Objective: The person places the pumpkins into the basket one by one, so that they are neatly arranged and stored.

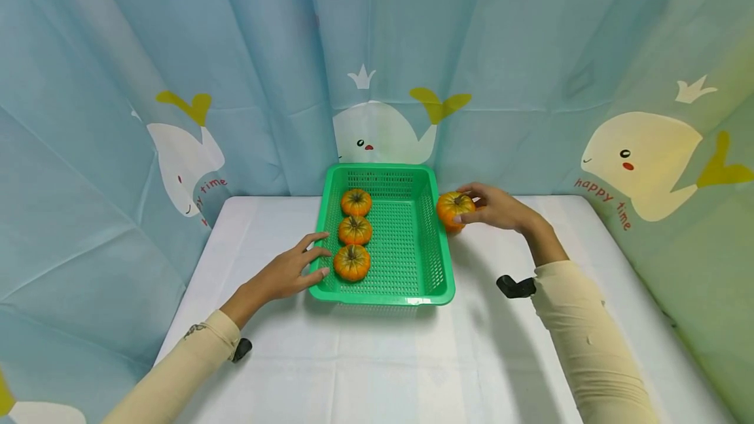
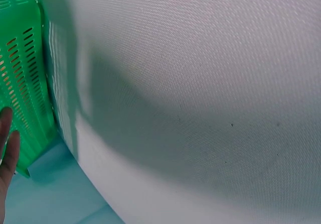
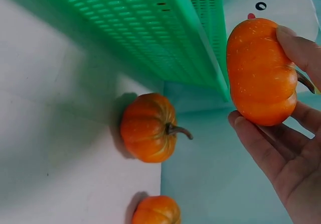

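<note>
The right hand held a pumpkin between thumb and fingers, above the desk, just beside the basket's right rim. The left hand, fingers spread and gripping nothing, was at the left rim, near three pumpkins inside. Two more pumpkins sat on the desk.

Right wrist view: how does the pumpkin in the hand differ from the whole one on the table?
The held pumpkin is gripped by the right hand, off the table; the table pumpkin rests untouched.
The held pumpkin shows mainly its plain orange side; the table pumpkin shows olive streaks around its stem.
The held pumpkin looks larger than the table pumpkin, perhaps only from nearness.
Both are orange with a brownish stem.
</note>
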### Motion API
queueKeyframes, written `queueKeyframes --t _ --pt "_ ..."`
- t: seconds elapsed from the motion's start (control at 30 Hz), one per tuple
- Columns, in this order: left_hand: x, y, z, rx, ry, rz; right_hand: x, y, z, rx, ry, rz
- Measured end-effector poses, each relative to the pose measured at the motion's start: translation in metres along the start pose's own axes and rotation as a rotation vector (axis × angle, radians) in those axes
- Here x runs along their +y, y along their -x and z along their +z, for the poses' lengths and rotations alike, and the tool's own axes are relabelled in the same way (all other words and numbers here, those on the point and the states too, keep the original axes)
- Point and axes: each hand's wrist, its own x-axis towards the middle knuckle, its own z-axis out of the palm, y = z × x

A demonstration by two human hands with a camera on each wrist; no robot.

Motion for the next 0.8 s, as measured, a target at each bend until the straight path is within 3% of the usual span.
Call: queueKeyframes --t 0.4,0.67,0.8 --pt "-0.001 0.000 0.001 -0.002 0.002 0.001 -0.009 -0.012 0.002 -0.021 -0.007 -0.013" --pt "-0.001 -0.001 0.001 -0.004 0.002 -0.002 -0.011 -0.025 0.008 -0.057 -0.190 -0.005" --pt "0.000 -0.001 0.001 0.001 0.001 0.000 -0.013 -0.033 0.013 -0.050 -0.218 0.015"
